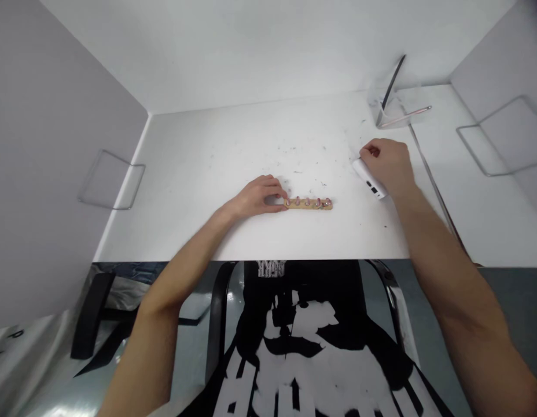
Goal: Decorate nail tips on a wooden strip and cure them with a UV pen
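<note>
Right hand (387, 162) hides white device's (370, 180) far end; pegs (307, 201) maybe screws.

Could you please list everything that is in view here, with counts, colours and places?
wooden strip: one, tan, with a row of small pinkish pieces, table centre.
white device: one, white, under the right hand.
clear stand: one, transparent, far right.
thin rod: one, pinkish, beside the stand.
wire brackets: two, grey, on the side walls.
table: one, white.
left hand: fingers pinching the strip's left end.
right hand: closed over the device.
</note>
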Tool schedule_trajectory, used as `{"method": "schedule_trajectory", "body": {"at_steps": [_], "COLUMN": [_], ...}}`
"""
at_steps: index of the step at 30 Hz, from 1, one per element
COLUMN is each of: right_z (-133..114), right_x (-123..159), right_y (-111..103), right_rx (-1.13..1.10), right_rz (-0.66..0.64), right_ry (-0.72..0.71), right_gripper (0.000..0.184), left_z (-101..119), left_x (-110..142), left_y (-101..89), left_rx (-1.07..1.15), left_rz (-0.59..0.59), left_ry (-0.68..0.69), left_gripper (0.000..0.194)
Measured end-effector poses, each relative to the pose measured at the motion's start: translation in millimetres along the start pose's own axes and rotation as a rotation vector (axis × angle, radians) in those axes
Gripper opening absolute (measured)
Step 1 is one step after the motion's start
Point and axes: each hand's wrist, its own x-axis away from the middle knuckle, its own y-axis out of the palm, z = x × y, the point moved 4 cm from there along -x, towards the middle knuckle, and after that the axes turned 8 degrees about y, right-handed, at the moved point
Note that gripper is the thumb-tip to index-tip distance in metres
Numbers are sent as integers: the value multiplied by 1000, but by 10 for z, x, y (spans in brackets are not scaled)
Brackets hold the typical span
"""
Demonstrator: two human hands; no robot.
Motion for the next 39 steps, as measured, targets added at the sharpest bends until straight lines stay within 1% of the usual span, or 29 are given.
{"method": "schedule_trajectory", "body": {"at_steps": [4, 9, 11, 14, 16, 19, 24, 27, 30, 32, 33, 35, 37, 39], "right_z": [10, 18, 31, 52, 60, 67, 55, 60, 98, 123, 123, 81, -16, -149], "right_x": [57, 314, 436, 567, 598, 564, 438, 395, 391, 402, 409, 432, 471, 524], "right_y": [-85, -334, -416, -474, -474, -424, -287, -261, -288, -328, -353, -388, -386, -348], "right_rx": [-1, 15, 41, 95, 152, 250, 361, 363, 306, 195, 84, -246, -598, -809], "right_rz": [12, 50, 19, -83, -149, -220, -294, -299, -308, -286, -253, -169, -90, -20], "right_ry": [6, 18, 34, 59, 61, 55, 53, 57, 41, 50, 58, 50, -19, -145], "right_gripper": [18, 28, 32, 33, 31, 27, 31, 27, 23, 21, 22, 27, 29, 31], "left_z": [-5, -4, -2, -10, -10, 7, 20, 12, 6, 7, 9, 13, 14, 11], "left_x": [5, 8, 1, -8, -8, -2, 3, 2, 0, -6, -10, -19, -25, -24], "left_y": [9, 20, 23, 26, 27, 20, 13, 17, 22, 27, 29, 29, 26, 23], "left_rx": [11, 14, 17, 14, 10, 4, 25, 30, 26, 35, 39, 42, 39, 38], "left_rz": [2, -1, 0, 2, 4, 13, 10, 8, 16, 12, 8, 0, 0, 1], "left_ry": [-5, -22, -24, -34, -41, -45, -67, -69, -71, -68, -65, -52, -42, -42], "left_gripper": [26, 24, 24, 27, 27, 25, 25, 26, 24, 24, 24, 24, 24, 25]}}
